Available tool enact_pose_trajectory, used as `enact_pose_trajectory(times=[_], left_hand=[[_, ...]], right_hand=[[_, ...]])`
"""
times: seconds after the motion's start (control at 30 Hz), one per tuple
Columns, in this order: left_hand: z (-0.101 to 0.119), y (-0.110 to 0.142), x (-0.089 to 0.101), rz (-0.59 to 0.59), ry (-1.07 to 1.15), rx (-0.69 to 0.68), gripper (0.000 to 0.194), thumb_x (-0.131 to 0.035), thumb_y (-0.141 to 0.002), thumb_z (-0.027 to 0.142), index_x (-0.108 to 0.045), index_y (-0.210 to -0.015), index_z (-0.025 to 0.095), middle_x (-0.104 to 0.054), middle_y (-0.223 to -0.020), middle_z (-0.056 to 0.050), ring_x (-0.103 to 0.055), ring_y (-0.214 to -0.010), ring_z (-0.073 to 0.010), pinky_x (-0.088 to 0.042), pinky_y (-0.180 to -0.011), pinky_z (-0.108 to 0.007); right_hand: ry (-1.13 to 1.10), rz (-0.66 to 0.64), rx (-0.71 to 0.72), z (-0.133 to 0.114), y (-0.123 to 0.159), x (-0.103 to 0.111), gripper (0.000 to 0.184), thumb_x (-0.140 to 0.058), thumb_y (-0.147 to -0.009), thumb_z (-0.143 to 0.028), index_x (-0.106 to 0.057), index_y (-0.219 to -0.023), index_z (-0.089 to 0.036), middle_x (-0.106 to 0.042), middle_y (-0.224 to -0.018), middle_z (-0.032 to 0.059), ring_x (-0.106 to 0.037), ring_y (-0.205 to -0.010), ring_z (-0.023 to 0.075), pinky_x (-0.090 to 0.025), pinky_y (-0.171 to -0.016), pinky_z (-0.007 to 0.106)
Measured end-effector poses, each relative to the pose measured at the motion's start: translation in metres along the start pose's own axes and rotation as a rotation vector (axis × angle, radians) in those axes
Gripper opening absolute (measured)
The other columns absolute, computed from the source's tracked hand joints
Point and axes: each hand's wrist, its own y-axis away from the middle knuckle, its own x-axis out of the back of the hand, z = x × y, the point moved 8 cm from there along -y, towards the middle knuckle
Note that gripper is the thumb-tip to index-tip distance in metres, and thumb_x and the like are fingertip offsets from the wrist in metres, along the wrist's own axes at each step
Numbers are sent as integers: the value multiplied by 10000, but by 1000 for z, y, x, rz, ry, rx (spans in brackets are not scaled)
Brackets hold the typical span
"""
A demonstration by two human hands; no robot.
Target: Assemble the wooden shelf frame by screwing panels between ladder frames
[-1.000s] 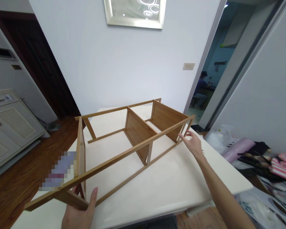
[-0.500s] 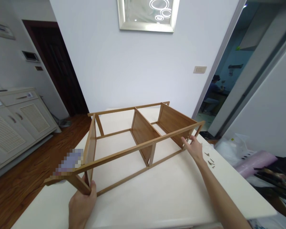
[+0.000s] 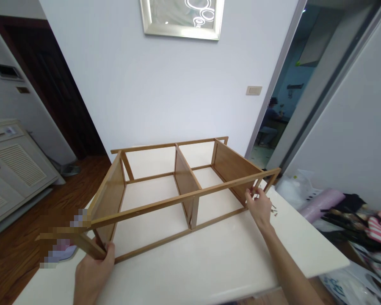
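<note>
A wooden shelf rack [image 3: 192, 180] lies on its side on a white table [image 3: 190, 262], with three brown shelf boards between its slim rails. At the near left corner my left hand [image 3: 93, 269] is closed round a short upright of the rack, thumb over the near edge. My right hand [image 3: 258, 207] has its fingers wrapped round a thin upright at the right end, close to the end board. Several small screws [image 3: 274, 209] lie on the table just right of that hand, partly hidden behind it.
A pale wall [image 3: 165, 93] rises behind the table. Wrapped bundles, a pink roll [image 3: 324, 204] and bags crowd the floor to the right. A white cabinet [image 3: 19, 161] stands left. Through the doorway, another person [image 3: 269, 120] sits apart.
My view has swung slightly right. The rack's near side has shifted a little, its right end now nearer the screws. Fingers of my right hand have closed on the upright.
</note>
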Motion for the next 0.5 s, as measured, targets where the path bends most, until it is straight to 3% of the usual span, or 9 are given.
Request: enact_pose_trajectory(times=[0.17,0.3,0.5], left_hand=[[-7,-2,8,20,-89,85,636,-425,-928,651,-730,-1216,173,-779,-857,-183,-750,-922,-472,-582,-870,-533],[-20,-6,7,2,-172,133,742,-348,-928,770,-769,-977,161,-718,-715,-186,-735,-829,-465,-595,-835,-531],[-21,-11,3,10,-193,107,659,-320,-931,730,-681,-741,213,-709,-718,-205,-720,-883,-489,-579,-881,-533]], right_hand=[[-40,79,34,-8,25,23,530,-547,-952,-709,-663,-908,-194,-689,-760,42,-582,-602,177,-498,-672,345],[-63,133,47,-13,41,36,613,-444,-933,-766,-666,-908,-196,-717,-812,104,-594,-630,212,-479,-682,361],[-61,191,58,-15,46,39,656,-428,-929,-800,-671,-886,-192,-673,-785,103,-578,-626,215,-474,-671,367]])
